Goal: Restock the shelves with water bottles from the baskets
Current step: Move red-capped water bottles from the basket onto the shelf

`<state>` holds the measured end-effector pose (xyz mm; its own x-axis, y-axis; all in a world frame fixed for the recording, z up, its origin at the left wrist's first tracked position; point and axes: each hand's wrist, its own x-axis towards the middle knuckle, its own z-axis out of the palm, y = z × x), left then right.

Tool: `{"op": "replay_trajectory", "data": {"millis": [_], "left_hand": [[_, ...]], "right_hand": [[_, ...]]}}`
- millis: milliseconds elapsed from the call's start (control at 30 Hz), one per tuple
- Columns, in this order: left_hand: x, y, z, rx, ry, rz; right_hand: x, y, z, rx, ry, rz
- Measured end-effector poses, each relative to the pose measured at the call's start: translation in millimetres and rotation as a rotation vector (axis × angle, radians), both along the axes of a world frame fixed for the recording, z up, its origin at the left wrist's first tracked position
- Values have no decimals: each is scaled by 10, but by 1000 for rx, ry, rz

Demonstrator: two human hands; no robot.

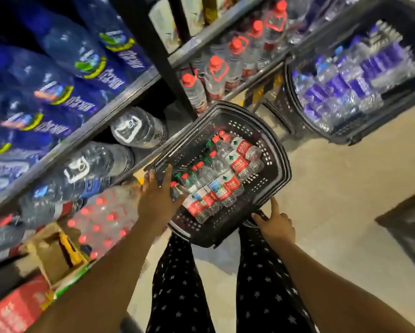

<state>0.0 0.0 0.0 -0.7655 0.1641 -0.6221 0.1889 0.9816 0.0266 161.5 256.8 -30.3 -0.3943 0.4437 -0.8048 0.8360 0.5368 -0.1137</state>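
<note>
A black plastic basket (271,150) stands on the floor in front of my legs. Several small water bottles with red labels (225,179) and red or green caps lie in it. My left hand (157,195) reaches over the basket's left rim with its fingers stretched out, the thumb next to the nearest bottle's cap; it holds nothing. My right hand (276,224) rests on the basket's near right rim, index finger straight along the rim. A second, larger basket (297,111) at the upper right is filled with purple-labelled bottles (346,85).
The shelf unit on the left carries big blue-labelled jugs (76,61) above and large clear jugs (139,128) below. Red-capped bottles (216,75) fill the middle shelf. Shrink-wrapped packs with red caps (103,217) and cardboard boxes (55,251) sit low at the left. Bare floor lies to the right.
</note>
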Motion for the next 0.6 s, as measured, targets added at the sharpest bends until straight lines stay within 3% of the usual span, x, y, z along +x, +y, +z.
{"op": "replay_trajectory", "data": {"millis": [167,367,600], "left_hand": [[-606,-137,-637,2,39,-258],[-1279,-263,-1558,100,84,-415],[-1599,-116,-2075,356,-35,-373]], "right_hand": [[60,-539,-545,28,95,-426],[-20,-904,-1241,54,402,-921],[-104,-995,-1691,236,592,-1044]]}}
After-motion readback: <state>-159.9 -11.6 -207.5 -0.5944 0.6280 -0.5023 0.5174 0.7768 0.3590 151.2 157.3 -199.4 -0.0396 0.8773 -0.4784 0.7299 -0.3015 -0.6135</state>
